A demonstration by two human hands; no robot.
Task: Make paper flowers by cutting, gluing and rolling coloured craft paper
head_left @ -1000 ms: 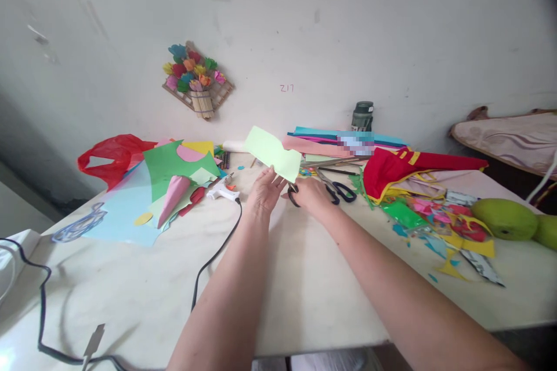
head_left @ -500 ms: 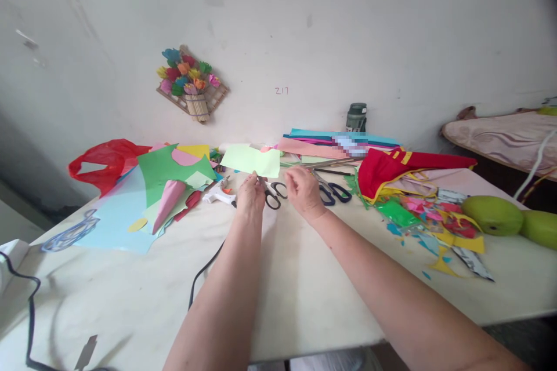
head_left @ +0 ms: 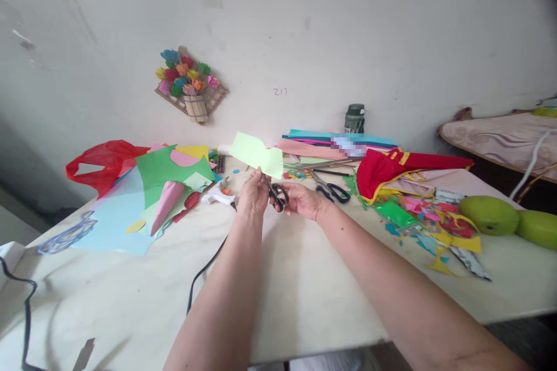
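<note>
Pale green paper stands out in front of my left hand, its upper edge cut to a curve. My left fingers are closed at its lower edge. Black-handled scissors are between my two hands, the handles pointing toward me and the blades mostly hidden behind my left fingers. My right hand has its fingers closed at the scissors' handles. A second pair of scissors with dark blue handles lies just beyond my right hand. Left of my left hand lies a white glue gun.
Coloured paper sheets, a pink paper cone and a red plastic bag lie at left. At right are a red cloth, paper scraps and green fruits. A dark bottle stands by the wall.
My right hand has moved left and taken hold of the scissors' handles. The pale green paper has tilted, its left side higher. My left hand still holds it.
</note>
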